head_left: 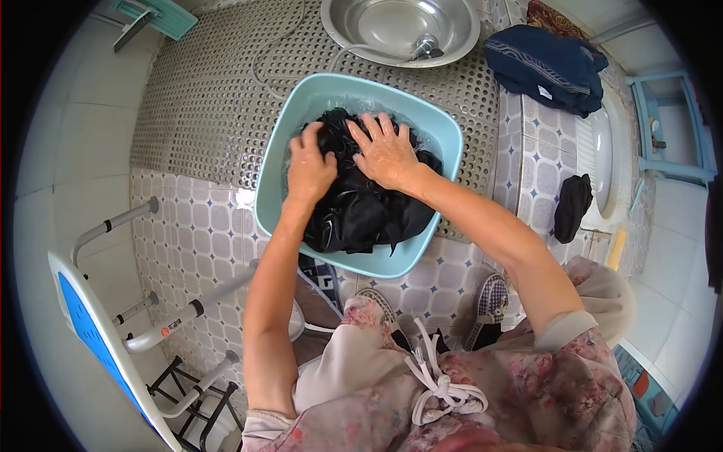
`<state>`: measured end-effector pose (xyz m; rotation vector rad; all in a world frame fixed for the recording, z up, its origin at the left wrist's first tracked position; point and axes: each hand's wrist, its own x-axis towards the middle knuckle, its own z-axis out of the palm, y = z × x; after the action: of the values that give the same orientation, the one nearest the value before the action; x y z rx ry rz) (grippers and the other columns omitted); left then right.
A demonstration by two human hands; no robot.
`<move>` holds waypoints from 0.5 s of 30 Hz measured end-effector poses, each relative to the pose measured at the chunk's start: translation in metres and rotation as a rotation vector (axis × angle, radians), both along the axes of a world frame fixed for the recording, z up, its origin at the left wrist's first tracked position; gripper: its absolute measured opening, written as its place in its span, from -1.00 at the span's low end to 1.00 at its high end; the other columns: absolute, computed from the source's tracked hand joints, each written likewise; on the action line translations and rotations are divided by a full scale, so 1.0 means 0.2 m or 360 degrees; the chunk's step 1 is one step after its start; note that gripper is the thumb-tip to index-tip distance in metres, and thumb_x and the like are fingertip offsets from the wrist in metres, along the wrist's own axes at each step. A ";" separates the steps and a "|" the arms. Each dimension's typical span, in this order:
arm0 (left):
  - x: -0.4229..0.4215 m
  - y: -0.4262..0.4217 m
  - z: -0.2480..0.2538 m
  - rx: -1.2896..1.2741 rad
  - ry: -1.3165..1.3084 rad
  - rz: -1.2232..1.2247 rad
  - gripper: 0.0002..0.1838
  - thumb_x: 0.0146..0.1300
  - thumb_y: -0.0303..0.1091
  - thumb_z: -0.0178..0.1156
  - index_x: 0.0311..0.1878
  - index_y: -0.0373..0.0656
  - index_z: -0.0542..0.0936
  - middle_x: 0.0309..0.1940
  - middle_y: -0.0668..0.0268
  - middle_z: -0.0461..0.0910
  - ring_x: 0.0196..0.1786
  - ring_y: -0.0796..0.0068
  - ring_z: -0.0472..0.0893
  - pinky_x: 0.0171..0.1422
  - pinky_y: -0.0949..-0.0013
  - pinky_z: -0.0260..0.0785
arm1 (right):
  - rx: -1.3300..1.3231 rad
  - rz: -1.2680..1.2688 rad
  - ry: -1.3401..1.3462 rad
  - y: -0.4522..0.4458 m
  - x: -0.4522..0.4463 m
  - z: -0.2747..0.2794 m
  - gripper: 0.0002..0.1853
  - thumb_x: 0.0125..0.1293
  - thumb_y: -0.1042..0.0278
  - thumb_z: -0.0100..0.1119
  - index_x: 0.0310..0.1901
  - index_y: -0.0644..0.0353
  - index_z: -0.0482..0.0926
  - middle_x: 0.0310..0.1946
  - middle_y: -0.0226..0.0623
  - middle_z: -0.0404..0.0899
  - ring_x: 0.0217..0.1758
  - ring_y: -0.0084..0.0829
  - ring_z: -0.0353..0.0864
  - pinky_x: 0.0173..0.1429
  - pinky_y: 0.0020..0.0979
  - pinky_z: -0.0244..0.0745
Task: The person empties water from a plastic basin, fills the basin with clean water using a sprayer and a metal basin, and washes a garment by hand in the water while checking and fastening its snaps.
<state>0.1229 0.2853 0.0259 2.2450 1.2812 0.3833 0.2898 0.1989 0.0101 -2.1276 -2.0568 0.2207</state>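
Black wet cloth [354, 215] lies bunched in water inside a light turquoise basin [265, 181]. My left hand [310, 167] rests on the cloth's left part, its fingers bent and spread apart. To its right, my right hand [385, 152] presses on the upper part of the cloth with its fingers fanned out. Neither hand is closed round the cloth. The undersides of both hands are hidden.
Beyond the basin sits a metal bowl [354, 26] with a shower head [426, 47]. Dark blue clothing [546, 68] lies at the upper right, a black cloth [573, 207] beside the squat toilet [602, 151]. A metal-framed chair [94, 324] stands at the left.
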 end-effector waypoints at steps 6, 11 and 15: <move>0.14 0.11 -0.18 0.0123 0.0546 -0.0131 -0.23 0.19 -0.42 0.21 0.50 0.12 0.21 0.26 -0.25 0.34 0.08 -0.38 0.57 0.13 -0.10 0.50 | -0.0446 -0.0010 -0.0067 0.11 0.01 0.02 -0.24 0.34 -0.10 0.12 0.53 -0.08 0.20 0.52 -0.05 0.15 0.52 0.00 0.16 0.40 0.14 0.17; 0.04 0.15 -0.13 -0.0026 0.0227 -0.0131 -0.39 0.15 -0.36 0.29 0.33 0.07 0.48 0.02 -0.05 0.62 0.01 -0.11 0.66 0.10 0.01 0.53 | -0.0483 -0.0027 0.0125 0.14 0.09 0.02 -0.25 0.24 -0.13 0.27 0.44 -0.15 0.33 0.41 0.03 0.29 0.45 0.05 0.29 0.43 0.16 0.22; -0.07 0.15 0.03 -0.0199 -0.0600 0.0190 -0.57 0.09 -0.28 0.39 0.06 -0.13 0.70 -0.21 0.09 0.75 -0.14 0.22 0.75 0.06 0.28 0.53 | -0.0614 -0.0160 0.0550 0.15 0.15 0.08 -0.27 0.15 -0.16 0.33 0.33 -0.04 0.44 0.29 0.00 0.43 0.36 0.10 0.31 0.37 0.25 0.19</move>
<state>0.1081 0.3159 0.0320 1.8852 1.2016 0.7121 0.3207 0.2286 0.0261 -2.1909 -1.8122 0.9658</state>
